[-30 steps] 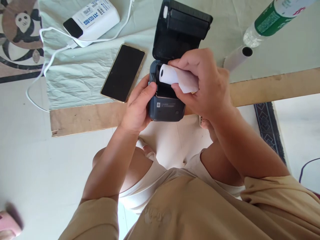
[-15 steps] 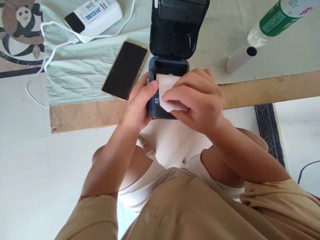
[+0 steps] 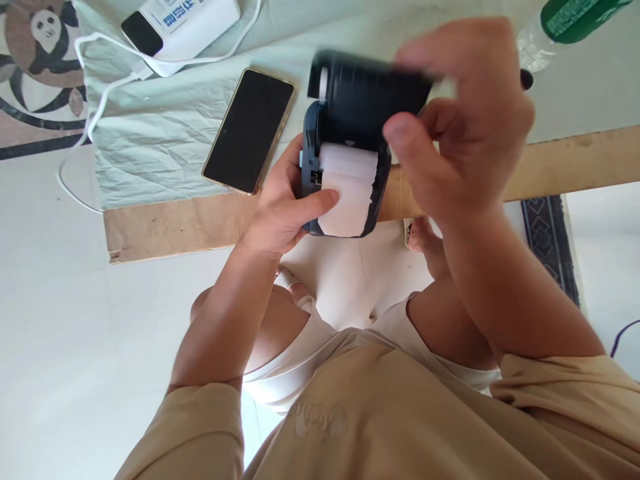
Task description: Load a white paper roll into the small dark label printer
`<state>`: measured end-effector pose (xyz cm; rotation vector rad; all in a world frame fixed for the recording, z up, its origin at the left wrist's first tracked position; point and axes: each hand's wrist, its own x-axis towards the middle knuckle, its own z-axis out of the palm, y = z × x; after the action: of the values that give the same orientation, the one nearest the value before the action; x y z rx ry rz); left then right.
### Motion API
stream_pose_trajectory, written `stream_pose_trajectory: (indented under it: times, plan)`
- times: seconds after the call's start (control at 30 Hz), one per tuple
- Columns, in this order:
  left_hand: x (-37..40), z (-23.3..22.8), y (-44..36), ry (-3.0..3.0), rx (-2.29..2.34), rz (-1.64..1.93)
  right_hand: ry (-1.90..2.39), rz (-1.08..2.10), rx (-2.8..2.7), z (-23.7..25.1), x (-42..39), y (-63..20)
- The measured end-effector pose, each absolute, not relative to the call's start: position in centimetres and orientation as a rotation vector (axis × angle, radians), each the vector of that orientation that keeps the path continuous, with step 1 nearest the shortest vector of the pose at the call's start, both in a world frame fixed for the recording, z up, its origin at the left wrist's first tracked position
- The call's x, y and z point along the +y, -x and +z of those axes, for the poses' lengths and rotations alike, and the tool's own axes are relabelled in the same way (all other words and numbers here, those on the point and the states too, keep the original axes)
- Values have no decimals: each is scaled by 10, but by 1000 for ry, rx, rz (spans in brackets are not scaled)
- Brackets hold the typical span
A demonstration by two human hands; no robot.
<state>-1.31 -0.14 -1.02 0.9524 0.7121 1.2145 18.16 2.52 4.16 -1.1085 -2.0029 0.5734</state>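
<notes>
My left hand (image 3: 285, 207) is wrapped round the left side of a small dark receipt printer (image 3: 311, 137), its thumb lying on the white paper. A white paper roll (image 3: 347, 187) sits in the printer's bay, with its loose end, ragged along one edge, over the front. The printer's hinged lid (image 3: 370, 93) is raised and partly tilted down over the back of the bay. My right hand (image 3: 465, 127) grips the lid's right side between thumb and fingers; the fingertips are blurred by motion.
A black-screened phone (image 3: 249, 130) lies left of the printer on the pale green cloth (image 3: 150, 147). Behind it is a white device (image 3: 190, 33) with a white cable (image 3: 103, 100). A green-labelled bottle (image 3: 575, 23) lies at the right. The wooden table edge (image 3: 175, 227) runs in front.
My right hand has let go of the paper and moved up and right to the lid. The lid has swung partly down. The paper roll now sits in the bay, under my left thumb.
</notes>
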Motion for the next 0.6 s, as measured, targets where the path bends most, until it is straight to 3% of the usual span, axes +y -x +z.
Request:
stream_pose_trajectory:
  times: [0.1,0.2,0.33,0.5,0.6]
  plan:
    - [-1,-11,13,-923,670,1236,1041,376,-2036,39,19,-177]
    - [-2,-10,12,-900,648,1259,1055,477,-2078,36,15,-175]
    - [-5,-6,9,-910,637,1266,1045,756,-1938,28,16,-177]
    - [-8,-1,5,-952,757,1288,1025,1344,-1749,7,24,-179]
    - [-9,-1,4,-965,828,1264,938,1452,-1718,-1,29,-180]
